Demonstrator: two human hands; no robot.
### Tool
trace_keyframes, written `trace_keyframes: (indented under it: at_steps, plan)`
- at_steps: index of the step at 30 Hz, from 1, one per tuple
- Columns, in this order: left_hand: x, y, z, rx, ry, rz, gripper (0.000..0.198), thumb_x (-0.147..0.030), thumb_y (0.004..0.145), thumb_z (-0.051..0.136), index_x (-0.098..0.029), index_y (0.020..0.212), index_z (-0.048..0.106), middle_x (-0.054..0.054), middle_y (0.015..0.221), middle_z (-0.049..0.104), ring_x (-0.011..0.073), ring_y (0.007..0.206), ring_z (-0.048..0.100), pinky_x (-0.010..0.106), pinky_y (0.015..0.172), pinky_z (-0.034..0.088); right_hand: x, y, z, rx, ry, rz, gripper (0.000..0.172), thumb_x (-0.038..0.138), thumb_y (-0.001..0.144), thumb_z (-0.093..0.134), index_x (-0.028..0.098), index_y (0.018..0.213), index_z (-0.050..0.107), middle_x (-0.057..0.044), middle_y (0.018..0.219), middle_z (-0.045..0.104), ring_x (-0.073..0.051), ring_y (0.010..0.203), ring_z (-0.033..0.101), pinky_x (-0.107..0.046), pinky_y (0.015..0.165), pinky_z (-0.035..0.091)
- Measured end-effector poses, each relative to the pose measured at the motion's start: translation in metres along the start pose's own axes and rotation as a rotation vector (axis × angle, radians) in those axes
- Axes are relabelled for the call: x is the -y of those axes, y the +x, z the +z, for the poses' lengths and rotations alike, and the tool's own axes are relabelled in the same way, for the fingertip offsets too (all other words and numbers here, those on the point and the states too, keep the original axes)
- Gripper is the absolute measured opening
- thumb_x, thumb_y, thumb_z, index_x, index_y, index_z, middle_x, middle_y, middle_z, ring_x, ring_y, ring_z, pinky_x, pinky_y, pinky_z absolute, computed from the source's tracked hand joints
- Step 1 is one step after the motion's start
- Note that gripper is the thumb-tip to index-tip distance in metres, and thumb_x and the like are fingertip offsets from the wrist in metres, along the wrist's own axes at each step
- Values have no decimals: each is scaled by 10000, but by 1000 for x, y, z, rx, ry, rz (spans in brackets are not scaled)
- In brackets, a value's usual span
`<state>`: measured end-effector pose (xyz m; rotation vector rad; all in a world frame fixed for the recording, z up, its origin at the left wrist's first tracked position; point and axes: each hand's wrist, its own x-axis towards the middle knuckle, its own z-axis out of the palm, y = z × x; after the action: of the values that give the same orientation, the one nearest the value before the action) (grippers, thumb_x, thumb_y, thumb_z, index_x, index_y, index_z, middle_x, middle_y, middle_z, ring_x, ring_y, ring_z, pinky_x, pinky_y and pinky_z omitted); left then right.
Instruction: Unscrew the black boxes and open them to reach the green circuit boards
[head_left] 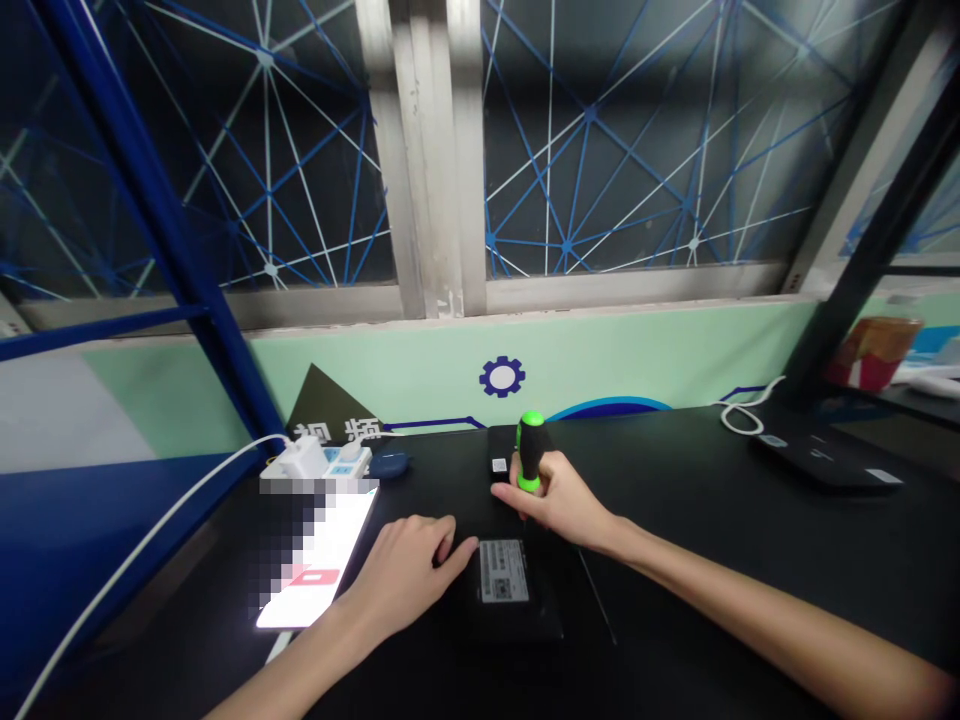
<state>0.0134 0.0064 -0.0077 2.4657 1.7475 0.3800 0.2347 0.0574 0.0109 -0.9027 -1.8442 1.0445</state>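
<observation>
My right hand (566, 500) is closed around a screwdriver (531, 448) with a black and bright green handle. The screwdriver stands nearly upright, its shaft pointing down at the far edge of a flat black device (536, 620) with a white printed label (504, 572). Whether the tip touches the device I cannot tell. My left hand (409, 575) lies at the device's left side, thumb stretched to the label's edge and apart from the bent fingers. Under my right wrist a thin dark rod or cable (600, 600) lies on the black table.
A lit tablet (337, 540) lies left of my left hand. Behind it are a power strip (270, 484) with a white charger (304, 458) and a dark blue case (388, 465). A black box (499, 440) stands behind the screwdriver. Another flat black device (825, 460) lies far right.
</observation>
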Motion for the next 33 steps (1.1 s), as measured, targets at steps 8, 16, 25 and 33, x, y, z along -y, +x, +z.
trace_keyframes:
  at_steps: [8,16,25,33]
  plan:
    - [4,-2,5,-55,-53,172,417,-352,981,433,-195,606,335,-40,561,442,122,513,431,281,538,230,-24,-16,-3,11,286,52,379,426,712,821,168,763,548,-20,699,680,-117,536,627,-224,498,523]
    - [0,-5,5,-12,-74,370,384,-276,994,407,-196,626,329,-28,605,455,126,556,434,281,557,256,-26,-18,-6,-24,184,-57,322,431,788,764,167,819,582,-14,717,654,-134,590,638,-259,567,542]
    - [2,-3,5,15,-111,319,400,-282,999,416,-195,626,300,-37,587,422,120,529,412,278,549,258,-24,-15,-7,-14,135,-32,310,447,805,742,144,816,679,-38,723,685,-144,637,640,-255,605,530]
    - [0,-3,0,25,-131,302,407,-290,993,426,-197,611,323,-37,573,421,119,508,405,274,535,250,-20,-17,-10,33,102,-62,316,443,877,662,137,916,727,-82,853,713,-146,657,621,-275,622,527]
